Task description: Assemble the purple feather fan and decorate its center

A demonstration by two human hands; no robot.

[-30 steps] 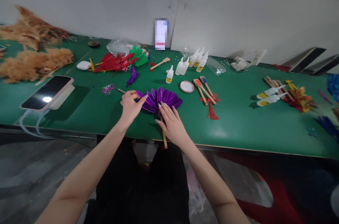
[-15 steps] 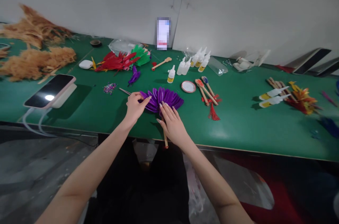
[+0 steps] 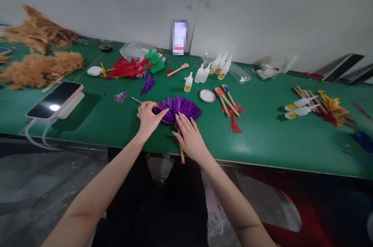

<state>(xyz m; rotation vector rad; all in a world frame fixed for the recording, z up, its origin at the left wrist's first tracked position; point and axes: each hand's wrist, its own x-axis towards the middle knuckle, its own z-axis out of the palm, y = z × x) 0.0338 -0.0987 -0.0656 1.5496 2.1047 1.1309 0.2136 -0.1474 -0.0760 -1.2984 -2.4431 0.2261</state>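
A purple feather fan (image 3: 186, 107) with a thin wooden handle (image 3: 182, 154) lies spread on the table, the handle's end reaching over the front edge. At the fan's left side, my left hand (image 3: 148, 119) has thumb and fingers closed on its outer feathers. My right hand (image 3: 189, 134) rests over the fan's base with straight fingers on the feathers and the thumb beside the handle. A slim pointed metal tool (image 3: 136, 100) sticks out past my left hand, which hides its other end.
Glue bottles (image 3: 188, 82), a small dish (image 3: 207, 95), painted wooden spoons (image 3: 225, 101) and loose beads (image 3: 120, 97) are beyond the fan. Red feathers (image 3: 125, 69) and tan fibre (image 3: 43, 68) lie back left. A phone (image 3: 55, 100) with cables stands left. More bottles (image 3: 301, 112) lie right.
My left hand has shifted slightly, its thumb tip moving a little to the right over the feathers. My right hand stays in place on the fan.
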